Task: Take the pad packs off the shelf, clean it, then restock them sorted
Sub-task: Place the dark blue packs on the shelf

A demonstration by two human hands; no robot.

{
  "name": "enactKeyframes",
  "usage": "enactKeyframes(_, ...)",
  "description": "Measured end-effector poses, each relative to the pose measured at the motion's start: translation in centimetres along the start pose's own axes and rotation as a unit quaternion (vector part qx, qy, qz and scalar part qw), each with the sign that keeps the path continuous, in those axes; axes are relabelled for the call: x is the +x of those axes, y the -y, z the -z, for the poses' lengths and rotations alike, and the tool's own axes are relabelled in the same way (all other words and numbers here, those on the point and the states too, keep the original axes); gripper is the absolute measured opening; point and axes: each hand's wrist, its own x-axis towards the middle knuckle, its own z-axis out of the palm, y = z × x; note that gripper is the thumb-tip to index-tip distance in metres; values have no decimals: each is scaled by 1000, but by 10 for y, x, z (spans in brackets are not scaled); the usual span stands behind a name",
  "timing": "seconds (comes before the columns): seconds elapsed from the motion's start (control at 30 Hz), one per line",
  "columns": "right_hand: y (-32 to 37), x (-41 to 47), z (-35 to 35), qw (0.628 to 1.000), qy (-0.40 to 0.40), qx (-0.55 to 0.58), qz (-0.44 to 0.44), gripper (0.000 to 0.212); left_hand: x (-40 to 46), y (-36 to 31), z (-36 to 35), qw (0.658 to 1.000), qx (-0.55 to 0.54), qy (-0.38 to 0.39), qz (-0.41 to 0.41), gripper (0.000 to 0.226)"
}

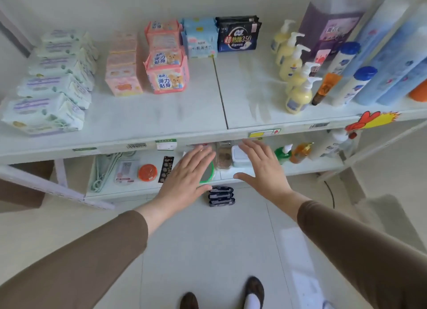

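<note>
Pad packs [166, 54] left of bottles [298, 73]

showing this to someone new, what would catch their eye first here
Two open hands, left hand and right hand, reach out side by side below the top shelf, holding nothing. Behind them, the black pad pack stands at the back of the shelf beside blue packs and pink packs. A small stack of dark packs lies on the floor under the hands.

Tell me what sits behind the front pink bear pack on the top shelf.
Behind the front pink bear pack stands a second pink pack of the same kind, its lower part hidden by the front one. Whether anything sits behind that cannot be seen.
</note>
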Motion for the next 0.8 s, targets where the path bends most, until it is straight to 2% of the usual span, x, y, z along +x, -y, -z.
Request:
enactKeyframes(0.13,1,-36,-64,999,22,8,-45,79,-39,17,-60,998,-33,48,-2,88)
enactKeyframes(0.4,-34,-89,-207,986,110,33,-119,89,-88,32,-208,982,-114,130,74,88)
enactKeyframes(0.63,-89,-120,-333,976,153,39,-153,82,-106,50,-351,964,-146,160,156,80)
enactKeyframes(0.8,-129,-131,-416,969,173,34,-172,77,-103,70,-439,956,-146,173,185,76)
